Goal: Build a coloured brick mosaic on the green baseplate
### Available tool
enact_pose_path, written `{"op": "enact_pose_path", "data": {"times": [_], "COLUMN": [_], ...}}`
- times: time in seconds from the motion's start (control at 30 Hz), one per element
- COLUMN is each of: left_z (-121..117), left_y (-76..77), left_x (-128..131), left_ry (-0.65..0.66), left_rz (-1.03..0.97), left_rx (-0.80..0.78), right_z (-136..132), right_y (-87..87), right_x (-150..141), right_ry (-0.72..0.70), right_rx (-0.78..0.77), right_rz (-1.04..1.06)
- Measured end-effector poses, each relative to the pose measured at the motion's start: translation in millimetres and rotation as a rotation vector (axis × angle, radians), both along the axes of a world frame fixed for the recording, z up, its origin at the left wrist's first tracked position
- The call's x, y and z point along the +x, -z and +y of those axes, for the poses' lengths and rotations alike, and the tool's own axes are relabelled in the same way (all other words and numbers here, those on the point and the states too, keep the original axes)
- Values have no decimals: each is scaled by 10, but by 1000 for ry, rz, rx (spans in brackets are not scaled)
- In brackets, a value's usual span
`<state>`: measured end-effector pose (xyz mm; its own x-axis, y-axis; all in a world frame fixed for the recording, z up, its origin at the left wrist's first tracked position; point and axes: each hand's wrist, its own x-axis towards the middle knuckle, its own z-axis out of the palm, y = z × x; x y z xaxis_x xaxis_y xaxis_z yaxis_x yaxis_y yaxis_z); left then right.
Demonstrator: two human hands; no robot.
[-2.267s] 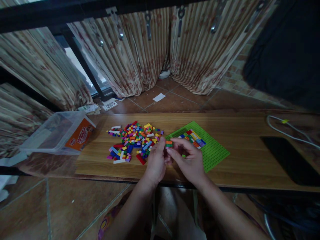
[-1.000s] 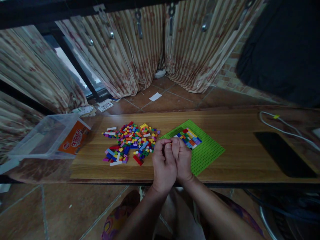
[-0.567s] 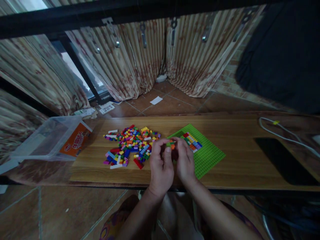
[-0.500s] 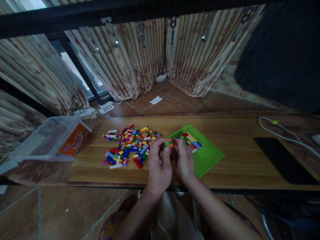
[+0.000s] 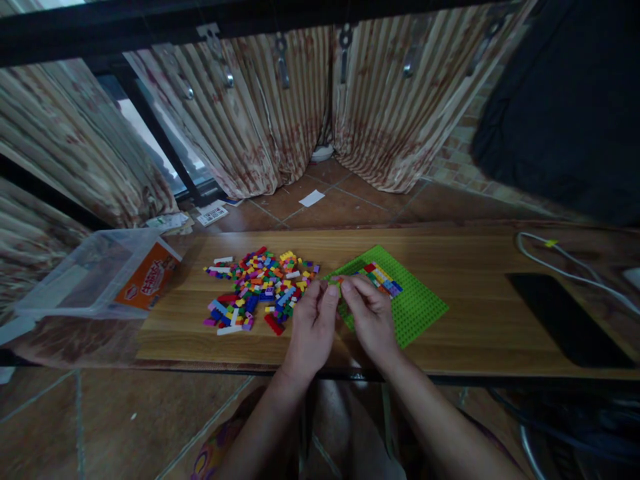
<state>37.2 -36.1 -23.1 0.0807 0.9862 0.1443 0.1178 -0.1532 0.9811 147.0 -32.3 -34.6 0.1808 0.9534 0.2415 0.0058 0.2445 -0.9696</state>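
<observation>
My left hand [image 5: 313,323] and my right hand [image 5: 369,319] meet over the near left part of a green baseplate [image 5: 420,310]. Between their fingertips is a small clump of green and orange toy bricks [image 5: 339,281], mostly hidden by the thumbs. Both hands are closed on it. Rows of coloured bricks [image 5: 385,280] in red, yellow, blue and white are fixed on the baseplate, partly covered by my right hand. Left of my hands a large heap of loose bricks [image 5: 260,283] spreads over the wooden table, with a red brick [image 5: 274,325] at its near edge.
A clear plastic box [image 5: 90,273] with an orange label stands at the table's left end. On the right lie a black flat panel [image 5: 567,320] and a white cable [image 5: 575,250]. Striped curtains [image 5: 280,127] hang behind the wooden table [image 5: 475,267].
My thumbs have come together over the green and orange bricks, which now show less. My right hand has turned inward, its fingertips closer to my left hand's.
</observation>
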Motion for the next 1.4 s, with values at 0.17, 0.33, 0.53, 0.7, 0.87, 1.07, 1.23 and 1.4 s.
{"op": "enact_pose_path", "data": {"times": [0.17,0.33,0.53,0.7,0.87,1.07,1.23,1.4], "left_z": [8,1,-63,-112,-162,-187,-160,-134], "left_y": [-9,-14,-49,-65,-16,8,-25,-12], "left_x": [-93,-56,16,43,72,87,71,32], "left_ry": [82,187,134,29,-46,22,180,279], "left_rz": [67,-29,-11,104,252,278,141,-2], "left_rx": [18,-94,-19,146,256,257,133,-1], "right_z": [45,23,-82,-127,-151,-149,-40,12], "right_y": [4,-18,-118,-181,-196,-167,-112,-97], "right_x": [96,83,-24,-77,-131,-172,-72,61], "right_ry": [-34,-119,-360,-337,-256,-165,-159,-209], "right_rx": [55,-66,-284,-257,-265,-329,-436,-496], "right_rz": [-56,101,438,509,575,651,837,977]}}
